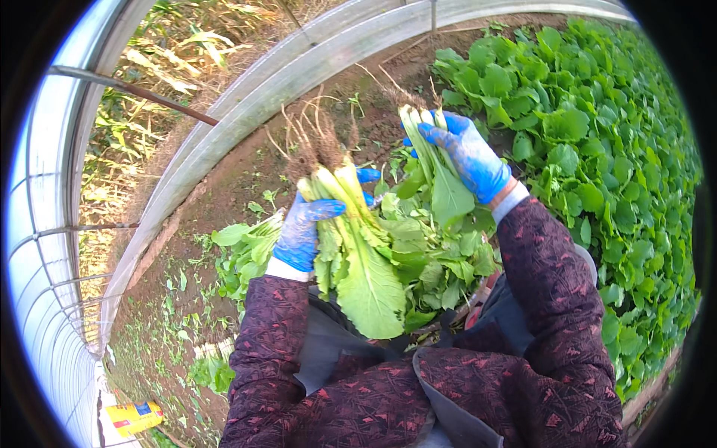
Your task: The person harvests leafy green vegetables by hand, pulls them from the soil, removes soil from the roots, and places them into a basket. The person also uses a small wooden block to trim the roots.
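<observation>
My left hand (308,229), in a soiled blue glove, grips a bunch of leafy greens (367,280) by the pale stems. Its soil-covered roots point away from me and its broad leaves hang towards my lap. To the right and a little farther off, my right hand (462,148), gloved alike, holds a smaller bunch of greens (428,145) by the stems, roots up. The two bunches are apart. Below and between the hands lies a heap of loose leaves (448,263). Another bunch of greens (252,246) rests on the soil left of my left hand.
A dense bed of growing leafy plants (582,145) fills the right side. Greenhouse plastic sheeting (246,101) curves along the left and far side, with a metal pole (151,98). More cut greens (213,367) and a yellow bag (133,417) lie at lower left.
</observation>
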Available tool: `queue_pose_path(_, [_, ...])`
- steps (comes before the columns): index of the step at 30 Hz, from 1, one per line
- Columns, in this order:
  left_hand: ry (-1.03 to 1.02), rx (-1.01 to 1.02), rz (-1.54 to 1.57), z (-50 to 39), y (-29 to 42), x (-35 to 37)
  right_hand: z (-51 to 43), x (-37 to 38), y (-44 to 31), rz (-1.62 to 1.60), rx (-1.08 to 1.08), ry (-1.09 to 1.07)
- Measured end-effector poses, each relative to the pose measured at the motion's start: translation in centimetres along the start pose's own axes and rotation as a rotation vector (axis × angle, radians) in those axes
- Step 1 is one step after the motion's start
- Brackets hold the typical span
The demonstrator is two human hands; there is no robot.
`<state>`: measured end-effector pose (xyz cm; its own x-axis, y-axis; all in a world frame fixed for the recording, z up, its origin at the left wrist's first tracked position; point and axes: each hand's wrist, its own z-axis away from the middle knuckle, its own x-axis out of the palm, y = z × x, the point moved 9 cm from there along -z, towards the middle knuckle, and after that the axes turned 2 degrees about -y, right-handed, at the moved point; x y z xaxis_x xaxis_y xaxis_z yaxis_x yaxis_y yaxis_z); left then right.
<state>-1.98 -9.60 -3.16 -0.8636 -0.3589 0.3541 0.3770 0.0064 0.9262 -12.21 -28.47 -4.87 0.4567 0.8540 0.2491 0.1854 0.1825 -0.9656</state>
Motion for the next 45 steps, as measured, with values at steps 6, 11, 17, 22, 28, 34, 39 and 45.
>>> queue_pose_path(6, [0.148,0.125,0.076,-0.7,0.3,-1.3,0.1,5.5,-2.2,0.377,-0.227,0.056])
queue_pose_path(11, [0.247,0.248,-0.039,-1.9,1.2,-0.5,1.0,7.0,-3.7,0.619,-0.33,0.162])
queue_pose_path(17, [0.462,0.303,0.0,-2.8,0.3,-2.5,1.5,6.9,-5.7,0.808,-0.461,0.314])
queue_pose_path(22, [0.442,0.321,0.06,-3.7,-0.6,-2.0,1.5,8.3,-5.5,0.905,-0.507,0.239])
queue_pose_path(28, [0.203,0.21,0.209,-3.8,-1.8,0.4,0.1,6.4,-3.8,0.872,-0.341,0.3])
queue_pose_path(34, [0.329,0.344,0.055,-3.2,-1.8,0.3,-1.3,6.3,-1.1,0.604,-0.224,0.292])
queue_pose_path(39, [0.368,0.407,0.108,-4.9,-4.5,-1.8,-1.0,8.0,-0.1,0.27,-0.311,0.263])
queue_pose_path(45, [0.075,0.392,0.531,-5.4,-4.5,-2.3,0.0,12.8,-0.9,0.495,-0.343,0.18])
